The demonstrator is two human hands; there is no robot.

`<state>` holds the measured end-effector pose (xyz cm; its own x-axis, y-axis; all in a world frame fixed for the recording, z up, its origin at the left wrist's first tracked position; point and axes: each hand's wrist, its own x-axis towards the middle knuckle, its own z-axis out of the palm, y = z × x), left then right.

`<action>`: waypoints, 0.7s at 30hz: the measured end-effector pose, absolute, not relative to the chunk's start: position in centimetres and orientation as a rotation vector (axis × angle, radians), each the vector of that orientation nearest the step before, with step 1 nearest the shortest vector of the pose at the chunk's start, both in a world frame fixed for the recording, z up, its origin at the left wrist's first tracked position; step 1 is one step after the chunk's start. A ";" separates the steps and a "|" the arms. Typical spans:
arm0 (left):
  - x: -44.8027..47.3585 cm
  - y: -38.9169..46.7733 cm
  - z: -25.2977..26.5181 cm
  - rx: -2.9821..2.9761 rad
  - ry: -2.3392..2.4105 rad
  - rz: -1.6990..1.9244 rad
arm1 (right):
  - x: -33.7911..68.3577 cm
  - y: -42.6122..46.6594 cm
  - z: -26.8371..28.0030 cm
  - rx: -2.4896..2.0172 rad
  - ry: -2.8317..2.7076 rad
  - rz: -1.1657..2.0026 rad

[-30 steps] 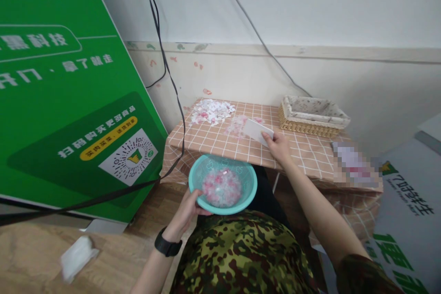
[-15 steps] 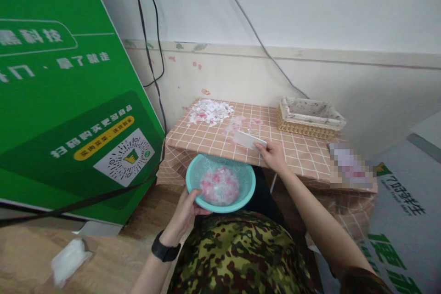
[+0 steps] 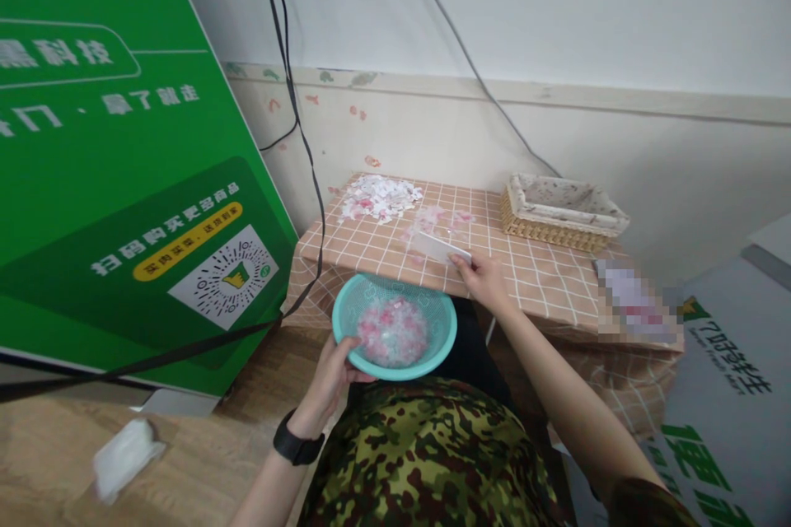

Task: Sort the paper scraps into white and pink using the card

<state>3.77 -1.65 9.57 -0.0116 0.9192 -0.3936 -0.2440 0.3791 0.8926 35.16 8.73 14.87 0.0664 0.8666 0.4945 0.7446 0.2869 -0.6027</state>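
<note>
A turquoise plastic colander [image 3: 442,338] sits at my lap below the table's front edge, and my left hand [image 3: 339,366] grips its left rim with the thumb inside. Pink and whitish translucent pieces [image 3: 394,331] lie in the colander. My right hand [image 3: 485,276] pinches the right end of a flat white rectangular card-like piece [image 3: 440,248], held low over the table near its front edge. Just beyond the card are scattered pink translucent pieces [image 3: 434,219]. Farther left, a heap of white paper-like scraps [image 3: 381,198] with some pink lies on the tablecloth.
The table has a brown checked cloth [image 3: 544,280]. At its back right stands a lined wicker basket [image 3: 556,235]. A green panel [image 3: 154,115] rises on the left, with black cables [image 3: 309,156] hanging beside it. A white plastic packet [image 3: 127,457] lies on the floor.
My right hand has moved slightly left with the white card. My left hand keeps its hold on the colander, and the view has shifted a little.
</note>
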 end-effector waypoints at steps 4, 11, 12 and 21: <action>3.6 -1.5 9.0 0.707 1.240 1.066 | 35.2 8.1 14.8 -1.463 -1.706 0.187; 3.8 -1.6 9.3 0.677 1.226 1.099 | 33.7 5.8 15.3 -1.355 -1.825 0.291; 3.9 -1.6 9.4 0.678 1.226 1.097 | 33.3 5.3 15.3 -1.344 -1.831 0.294; 3.7 -1.5 9.0 0.680 1.227 1.092 | 32.3 4.7 15.4 -1.408 -1.728 0.251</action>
